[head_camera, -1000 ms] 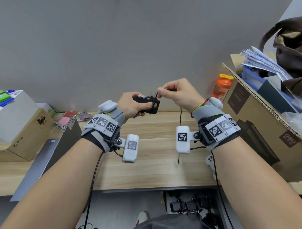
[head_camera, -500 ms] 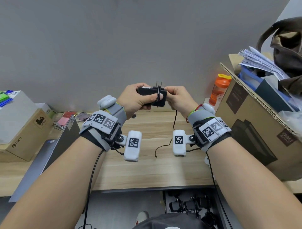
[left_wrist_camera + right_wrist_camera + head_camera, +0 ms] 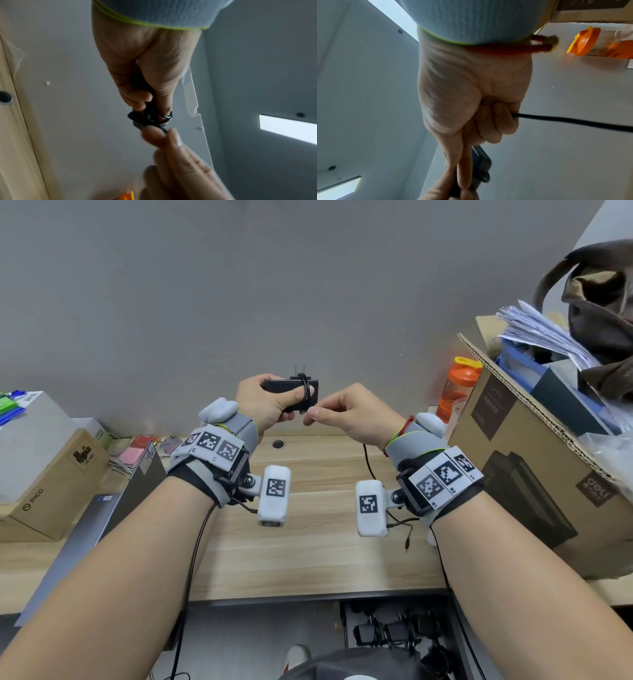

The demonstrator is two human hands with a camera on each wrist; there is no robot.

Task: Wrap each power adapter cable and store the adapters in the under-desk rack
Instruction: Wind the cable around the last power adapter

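A gray wall [image 3: 308, 285] stands behind a wood desk [image 3: 308, 559]. Brown boxes [image 3: 534, 474] sit at both ends. A long light [image 3: 288, 128] glows on the ceiling.

Bare wood is lying open across the middle of the counter [image 3: 308, 549], under both raised wrists. A large cardboard box [image 3: 534, 481] is crowding the right end, with an orange bottle [image 3: 459, 392] behind it. More boxes [image 3: 44, 474] and a laptop [image 3: 102, 518] are blocking the left end, and a grey wall [image 3: 274, 285] is closing off the back.
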